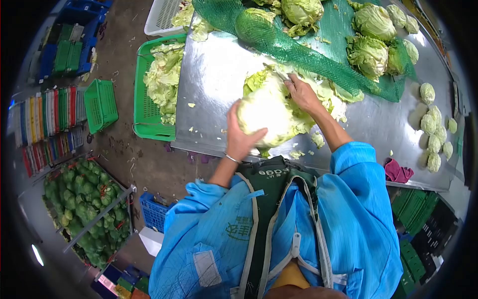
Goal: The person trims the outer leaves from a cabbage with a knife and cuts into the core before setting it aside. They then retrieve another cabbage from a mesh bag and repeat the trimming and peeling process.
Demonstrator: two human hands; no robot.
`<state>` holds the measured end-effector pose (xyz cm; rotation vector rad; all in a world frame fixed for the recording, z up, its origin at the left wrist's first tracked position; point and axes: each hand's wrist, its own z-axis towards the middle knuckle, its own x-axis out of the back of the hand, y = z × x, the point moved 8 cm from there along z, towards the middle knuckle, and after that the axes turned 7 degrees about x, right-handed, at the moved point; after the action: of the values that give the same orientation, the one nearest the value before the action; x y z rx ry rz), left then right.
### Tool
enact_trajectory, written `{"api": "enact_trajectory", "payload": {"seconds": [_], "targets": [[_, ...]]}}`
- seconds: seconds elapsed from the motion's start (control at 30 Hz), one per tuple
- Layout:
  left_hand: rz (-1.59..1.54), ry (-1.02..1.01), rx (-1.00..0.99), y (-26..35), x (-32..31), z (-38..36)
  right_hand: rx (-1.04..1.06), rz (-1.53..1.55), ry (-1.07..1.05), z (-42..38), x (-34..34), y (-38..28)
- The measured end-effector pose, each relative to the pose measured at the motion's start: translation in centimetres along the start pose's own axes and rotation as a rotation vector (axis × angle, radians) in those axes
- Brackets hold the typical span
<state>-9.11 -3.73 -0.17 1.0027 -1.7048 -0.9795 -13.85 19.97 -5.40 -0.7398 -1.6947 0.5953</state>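
Observation:
A large pale green cabbage (264, 117) rests on the metal table in front of me, its top washed out by glare. My left hand (240, 130) is spread around its near left side, thumb towards me and fingers curled against the leaves. Beyond it, my right hand (301, 93) is closed around what looks like a small knife (282, 75), its short grey blade pointing left among loose leaves. Those leaves (331, 102) lie behind and to the right of the cabbage. The blade's tip is hard to make out.
Green netting (318, 57) with untrimmed cabbages (367, 56) covers the table's far side. Several small trimmed heads (433, 130) sit right, past a maroon cloth (398, 171). A green crate (141, 112) of leaves adjoins the left edge. A cart of green produce (82, 209) stands lower left.

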Motion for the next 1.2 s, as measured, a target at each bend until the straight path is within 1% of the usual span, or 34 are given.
{"api": "enact_trajectory", "payload": {"seconds": [0.03,0.07,0.17,0.2,0.27,0.3,0.37,0.4,0.43,0.47,0.5,0.53,0.57,0.63,0.73,0.83,0.9,1.03,1.1,1.13,1.2], "targets": [[-0.136,-0.039,0.087,-0.6,1.0,1.0,0.011,0.033,0.018,-0.1,0.4,-0.3],[-0.333,-0.131,0.167,-0.7,1.5,1.0,0.024,0.071,0.038,-0.2,0.7,-0.7],[-0.301,0.137,0.226,-2.1,4.3,-0.3,-0.031,0.116,0.094,-3.9,1.5,-1.7],[-0.408,0.136,0.281,-3.9,3.2,-0.9,-0.047,0.107,0.096,-5.6,1.6,-2.4],[-0.516,0.177,0.294,-2.5,1.5,-1.4,-0.082,0.088,0.092,-8.6,1.7,-3.5],[-0.566,0.193,0.292,-1.6,1.3,-1.3,-0.189,0.19,0.111,-9.1,1.2,-2.0],[-0.465,0.085,0.21,-0.6,1.1,-1.0,-0.402,0.397,0.168,-10.6,0.7,1.9],[-0.437,0.043,0.165,-0.6,1.1,-0.7,-0.556,0.547,0.142,-11.2,1.0,3.4],[-0.411,0.005,0.121,-0.6,0.9,-0.4,-0.485,0.475,0.197,-10.7,2.3,3.6],[-0.393,0.018,0.096,-0.9,0.9,-0.3,-0.414,0.402,0.242,-10.3,3.1,3.8],[-0.446,0.004,0.142,-1.0,0.8,-0.7,-0.359,0.331,0.281,-10.8,3.4,3.7],[-0.502,-0.009,0.18,-0.7,0.7,-0.7,-0.351,0.361,0.284,-10.8,5.3,0.2],[-0.559,-0.02,0.213,-0.5,0.6,-0.4,-0.248,0.325,0.233,-10.1,5.8,-2.4],[-0.496,-0.046,0.194,-0.5,0.5,-0.1,-0.046,0.255,0.133,-9.4,5.5,-6.4],[-0.443,-0.078,0.16,0.1,0.0,0.0,0.315,-0.015,-0.048,-7.0,1.9,-9.1],[-0.456,-0.107,0.126,-0.4,-0.2,0.4,0.339,-0.02,-0.131,-5.3,0.8,-8.6],[-0.475,-0.114,0.135,-0.8,-0.2,0.4,0.311,0.049,-0.146,-4.8,0.6,-8.5],[-0.509,-0.098,0.171,-0.1,-0.1,1.4,0.248,0.081,-0.135,-3.1,0.2,-7.8],[-0.53,-0.095,0.18,-0.6,-0.1,1.9,0.278,0.029,-0.113,-2.7,0.2,-8.1],[-0.49,-0.106,0.175,-0.3,-0.2,1.9,0.29,0.003,-0.1,-2.6,0.3,-8.1],[-0.41,-0.129,0.167,0.5,-0.5,1.5,0.117,-0.074,-0.106,-1.5,0.2,-6.2]]}}
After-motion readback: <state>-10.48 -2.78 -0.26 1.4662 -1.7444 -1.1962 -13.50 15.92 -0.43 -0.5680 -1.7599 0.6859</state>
